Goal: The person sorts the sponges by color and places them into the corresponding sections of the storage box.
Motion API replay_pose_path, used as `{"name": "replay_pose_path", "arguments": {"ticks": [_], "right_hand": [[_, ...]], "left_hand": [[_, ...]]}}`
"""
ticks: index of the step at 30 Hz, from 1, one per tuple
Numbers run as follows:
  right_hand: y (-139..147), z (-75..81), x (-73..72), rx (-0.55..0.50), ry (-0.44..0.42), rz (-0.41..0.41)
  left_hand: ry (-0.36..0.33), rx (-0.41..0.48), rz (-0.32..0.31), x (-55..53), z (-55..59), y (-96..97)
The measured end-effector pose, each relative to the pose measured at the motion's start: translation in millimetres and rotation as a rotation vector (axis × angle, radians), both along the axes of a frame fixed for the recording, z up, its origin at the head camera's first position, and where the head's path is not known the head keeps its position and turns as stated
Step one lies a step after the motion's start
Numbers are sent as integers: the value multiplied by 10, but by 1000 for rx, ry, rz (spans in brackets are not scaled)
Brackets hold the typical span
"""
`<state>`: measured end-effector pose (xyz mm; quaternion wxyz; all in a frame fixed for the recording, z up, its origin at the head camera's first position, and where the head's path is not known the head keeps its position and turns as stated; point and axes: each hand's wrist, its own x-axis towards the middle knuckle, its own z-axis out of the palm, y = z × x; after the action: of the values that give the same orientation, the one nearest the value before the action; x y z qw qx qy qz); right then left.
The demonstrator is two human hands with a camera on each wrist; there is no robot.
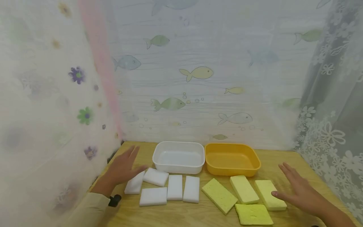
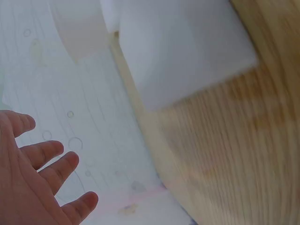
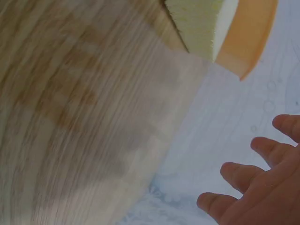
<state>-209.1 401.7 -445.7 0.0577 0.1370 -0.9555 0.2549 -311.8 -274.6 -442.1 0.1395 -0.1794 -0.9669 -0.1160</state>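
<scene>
My left hand [image 1: 122, 168] hovers with spread fingers over the left side of the table, close to the leftmost white sponge [image 1: 135, 183]. Several white sponges, one of them [image 1: 153, 196] lying crosswise, are grouped in front of a white basin [image 1: 178, 168]. On the other side my right hand [image 1: 300, 192] is held above the table, fingers extended, its thumb overlapping a yellow sponge [image 1: 269, 192] in the head view. More yellow sponges, including a tilted one [image 1: 219, 195] and a flatter one [image 1: 253, 215], lie before a yellow basin [image 1: 232, 171]. Neither hand holds anything.
The two basins stand side by side at the back of the wooden table [image 1: 181, 216]. Behind them hangs a fish-print curtain [image 1: 198, 94]. A flowered sheet [image 1: 42, 110] borders the left side, and lace [image 1: 331, 135] the right.
</scene>
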Motion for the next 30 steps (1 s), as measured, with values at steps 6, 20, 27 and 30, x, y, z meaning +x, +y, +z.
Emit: {"name": "replay_pose_path", "arguments": {"ticks": [6,20,27,30], "right_hand": [[7,2,-11,-30,-28,-3],[118,-95,-66,-293,-234,107],[198,-185,-66,-444,-354,179],[246,-212,-74,-474,-403,184]], "left_hand": [[-41,68,12,-63,-11,190],[-205,386,-30,-244,-134,621],[-215,436,-25,-312,-200,766],[-219,468,-20,-335,-196,807]]}}
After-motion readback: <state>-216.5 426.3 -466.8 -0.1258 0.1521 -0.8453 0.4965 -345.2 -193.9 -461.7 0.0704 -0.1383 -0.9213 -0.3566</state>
